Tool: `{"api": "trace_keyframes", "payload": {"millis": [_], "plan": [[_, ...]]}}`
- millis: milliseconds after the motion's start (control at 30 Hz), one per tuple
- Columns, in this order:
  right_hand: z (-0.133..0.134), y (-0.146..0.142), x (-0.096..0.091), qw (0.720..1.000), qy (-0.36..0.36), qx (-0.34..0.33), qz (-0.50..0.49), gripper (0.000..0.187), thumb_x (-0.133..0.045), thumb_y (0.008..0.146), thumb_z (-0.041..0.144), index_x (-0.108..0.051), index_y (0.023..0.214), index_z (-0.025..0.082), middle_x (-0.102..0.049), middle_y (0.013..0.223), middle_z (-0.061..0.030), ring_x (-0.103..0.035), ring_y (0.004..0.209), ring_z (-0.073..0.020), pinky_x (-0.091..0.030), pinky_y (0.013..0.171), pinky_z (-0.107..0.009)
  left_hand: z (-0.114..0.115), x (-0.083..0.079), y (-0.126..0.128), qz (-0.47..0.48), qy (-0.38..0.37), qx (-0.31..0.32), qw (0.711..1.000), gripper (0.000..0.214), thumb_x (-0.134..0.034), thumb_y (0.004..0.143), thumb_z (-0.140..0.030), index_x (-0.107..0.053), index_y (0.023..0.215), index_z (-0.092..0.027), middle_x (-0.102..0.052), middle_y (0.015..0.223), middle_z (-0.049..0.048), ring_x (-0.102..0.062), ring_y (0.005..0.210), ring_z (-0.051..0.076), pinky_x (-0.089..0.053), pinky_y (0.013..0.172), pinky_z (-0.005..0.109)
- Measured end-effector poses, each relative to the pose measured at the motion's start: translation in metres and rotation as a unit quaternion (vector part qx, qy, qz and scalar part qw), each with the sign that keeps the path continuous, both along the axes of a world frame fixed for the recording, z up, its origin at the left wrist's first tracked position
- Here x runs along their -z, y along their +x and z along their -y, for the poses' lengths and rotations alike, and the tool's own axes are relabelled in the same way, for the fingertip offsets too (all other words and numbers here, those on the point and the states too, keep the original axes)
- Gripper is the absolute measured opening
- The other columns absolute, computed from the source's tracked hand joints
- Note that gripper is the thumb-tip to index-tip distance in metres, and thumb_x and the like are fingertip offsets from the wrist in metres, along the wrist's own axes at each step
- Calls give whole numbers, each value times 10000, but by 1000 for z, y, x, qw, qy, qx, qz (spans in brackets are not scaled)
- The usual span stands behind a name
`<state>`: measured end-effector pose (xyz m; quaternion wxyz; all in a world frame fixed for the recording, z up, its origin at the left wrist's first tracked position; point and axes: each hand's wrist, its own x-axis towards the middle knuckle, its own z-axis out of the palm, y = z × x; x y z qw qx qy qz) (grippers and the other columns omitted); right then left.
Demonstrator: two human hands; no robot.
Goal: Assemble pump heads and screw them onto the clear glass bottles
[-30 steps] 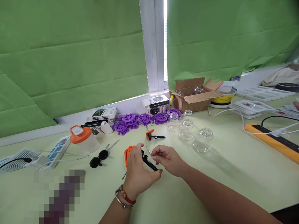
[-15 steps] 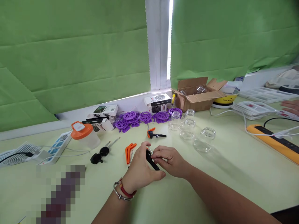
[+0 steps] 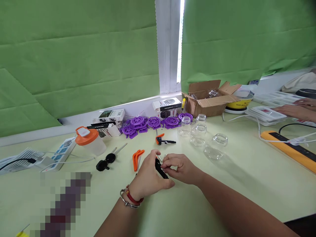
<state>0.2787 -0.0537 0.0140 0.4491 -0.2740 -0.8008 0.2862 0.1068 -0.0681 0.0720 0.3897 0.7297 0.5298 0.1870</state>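
Note:
My left hand [image 3: 148, 177] is closed round a small black tool handle [image 3: 161, 171] held just above the pale green table [image 3: 247, 184]. My right hand [image 3: 179, 168] meets it from the right, fingers pinched on the tool's upper end, where a thin metal piece pokes out. An orange V-shaped plastic part [image 3: 136, 158] lies just left of my left hand. A second black and orange tool [image 3: 163, 141] rests a little farther back.
Several clear glass jars [image 3: 204, 140], purple plastic wheels [image 3: 150, 122], small boxes [image 3: 108, 118], an orange-lidded container [image 3: 89, 142], a black tool with metal rods [image 3: 107, 161], a power strip [image 3: 60, 153], a cardboard box [image 3: 209, 97]. Another person's hands [image 3: 296, 108] at far right near an orange power strip [image 3: 291, 149].
My hands have come closer together and lowered slightly, the right fingers now pinching the tool's upper end. The other person's hands have reached farther in at the right.

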Motion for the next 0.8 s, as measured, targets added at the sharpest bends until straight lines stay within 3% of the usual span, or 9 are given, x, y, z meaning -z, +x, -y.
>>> {"api": "trace_keyframes", "payload": {"millis": [367,800], "plan": [[-3,2,-2,995,83,1,59,177,-485,909,206,-662,900,194,-664,846,-57,-621,737,-124,-508,665,-229,1,-3,-2,-2,-42,6,999,822,-779,507,-416,-352,1186,-239,-494,1068,71,-512,940,235,-448,770,343],[-1,-2,0,983,171,-1,74,161,-490,868,139,-645,876,183,-639,797,-59,-589,688,-117,-482,594,-208,-1,1,-3,16,-54,34,998,787,-779,512,-379,-364,1165,-236,-557,902,9,-528,834,201,-432,714,305]]}}
